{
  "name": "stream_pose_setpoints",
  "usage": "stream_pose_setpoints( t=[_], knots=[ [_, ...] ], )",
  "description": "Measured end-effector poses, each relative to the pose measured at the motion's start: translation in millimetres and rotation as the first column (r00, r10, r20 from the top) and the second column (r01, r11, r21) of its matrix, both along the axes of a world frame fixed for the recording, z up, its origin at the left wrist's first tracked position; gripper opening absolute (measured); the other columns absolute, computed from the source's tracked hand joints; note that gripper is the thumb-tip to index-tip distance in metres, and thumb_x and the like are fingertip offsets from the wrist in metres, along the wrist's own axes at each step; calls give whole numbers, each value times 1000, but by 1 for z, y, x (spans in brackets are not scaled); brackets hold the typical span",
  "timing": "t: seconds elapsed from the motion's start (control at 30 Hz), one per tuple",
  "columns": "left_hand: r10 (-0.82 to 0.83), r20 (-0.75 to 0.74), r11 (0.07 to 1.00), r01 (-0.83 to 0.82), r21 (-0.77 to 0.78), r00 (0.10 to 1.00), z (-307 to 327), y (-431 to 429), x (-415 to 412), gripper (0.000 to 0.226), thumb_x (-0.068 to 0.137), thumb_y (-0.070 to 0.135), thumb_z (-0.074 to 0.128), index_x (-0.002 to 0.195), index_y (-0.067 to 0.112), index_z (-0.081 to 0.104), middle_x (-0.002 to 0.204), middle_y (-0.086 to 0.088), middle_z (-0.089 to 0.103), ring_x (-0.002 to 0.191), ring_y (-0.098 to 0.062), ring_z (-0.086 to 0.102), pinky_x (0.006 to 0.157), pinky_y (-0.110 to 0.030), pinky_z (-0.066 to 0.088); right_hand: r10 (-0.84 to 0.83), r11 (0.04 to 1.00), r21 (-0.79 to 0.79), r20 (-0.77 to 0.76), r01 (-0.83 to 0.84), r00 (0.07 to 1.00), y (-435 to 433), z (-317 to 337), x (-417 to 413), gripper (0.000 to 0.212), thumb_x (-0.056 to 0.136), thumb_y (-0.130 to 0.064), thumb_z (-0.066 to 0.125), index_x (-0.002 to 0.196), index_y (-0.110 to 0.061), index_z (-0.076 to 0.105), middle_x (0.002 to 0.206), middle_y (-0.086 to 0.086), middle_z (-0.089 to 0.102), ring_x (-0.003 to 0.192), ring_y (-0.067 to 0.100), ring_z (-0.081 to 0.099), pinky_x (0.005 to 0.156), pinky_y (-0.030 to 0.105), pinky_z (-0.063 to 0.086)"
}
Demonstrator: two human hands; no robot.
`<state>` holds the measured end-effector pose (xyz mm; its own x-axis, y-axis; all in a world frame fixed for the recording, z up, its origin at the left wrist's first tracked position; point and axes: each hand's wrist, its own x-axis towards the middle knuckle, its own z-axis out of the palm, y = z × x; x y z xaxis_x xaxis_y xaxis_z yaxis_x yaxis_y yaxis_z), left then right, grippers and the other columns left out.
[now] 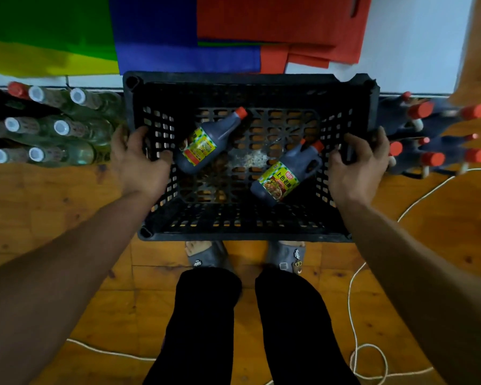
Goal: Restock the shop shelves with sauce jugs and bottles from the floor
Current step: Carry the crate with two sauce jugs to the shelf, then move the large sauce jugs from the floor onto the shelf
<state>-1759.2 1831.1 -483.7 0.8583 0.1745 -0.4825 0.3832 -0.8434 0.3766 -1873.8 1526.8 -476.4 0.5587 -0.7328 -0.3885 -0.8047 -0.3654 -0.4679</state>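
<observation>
A black plastic crate [245, 232] sits in front of my feet on the wooden floor. Two dark sauce jugs lie on their sides inside it: one jug [206, 145] at the left with its red cap pointing up-right, the other jug [285, 176] at the right with a yellow-green label. My left hand [139, 159] grips the crate's left wall, fingers curled over the rim. On the opposite wall my right hand [358, 162] grips the rim the same way.
Clear bottles with white caps [61, 129] stand on the floor left of the crate. Dark red-capped jugs [439, 134] stand to its right. Coloured bags [178, 31] hang above. A white cord [353, 323] trails over the floor at the right.
</observation>
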Motion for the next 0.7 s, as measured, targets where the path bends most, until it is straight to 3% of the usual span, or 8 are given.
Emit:
stream_pose_setpoints(
  t=[0.1,0.2,0.3,0.43,0.63,0.7],
  knots=[
    [-249,185,968,252,7,951,9,-22,-16,62,79,26,63,139,15,48,151,-10,34,140,-29,31,114,-36,25,43,998,40,82,-47,996,23,8,-10,35,89,-20,59,123,-15,61,154,4,28,142,19,26,108,19,24],
    [-352,92,932,358,-64,932,-3,-34,-17,63,81,24,66,140,16,45,145,-8,43,133,-27,39,111,-38,32,73,972,225,-15,-68,997,48,2,-16,48,90,-23,62,136,-17,51,150,1,33,137,16,35,104,20,29],
    [-362,5,930,362,-59,932,-22,-43,-12,65,80,24,68,140,18,43,138,-9,48,127,-28,44,104,-36,36,-159,901,371,-195,223,968,62,-27,-15,59,86,-31,68,138,-16,45,142,5,45,125,23,48,100,31,39],
    [-396,-138,917,400,3,908,-65,-46,-1,84,76,34,72,147,21,30,146,-8,40,133,-30,39,108,-41,36,-441,680,481,-335,554,833,69,-78,-8,76,70,-38,78,133,-14,43,125,11,57,105,30,60,91,44,53],
    [-531,-216,812,565,148,819,-123,-49,10,112,72,53,75,153,20,5,160,-7,13,147,-28,12,118,-43,19,-565,499,480,-452,722,691,77,-137,-4,116,35,-60,82,128,-12,33,122,14,52,101,35,59,86,52,54],
    [-543,-213,805,575,143,813,-136,-50,14,118,68,54,77,153,20,3,161,-7,12,148,-28,12,118,-44,20,-600,455,491,-447,743,663,76,-147,-5,114,42,-55,88,131,-10,32,117,12,54,99,34,60,84,51,55]
  ],
)
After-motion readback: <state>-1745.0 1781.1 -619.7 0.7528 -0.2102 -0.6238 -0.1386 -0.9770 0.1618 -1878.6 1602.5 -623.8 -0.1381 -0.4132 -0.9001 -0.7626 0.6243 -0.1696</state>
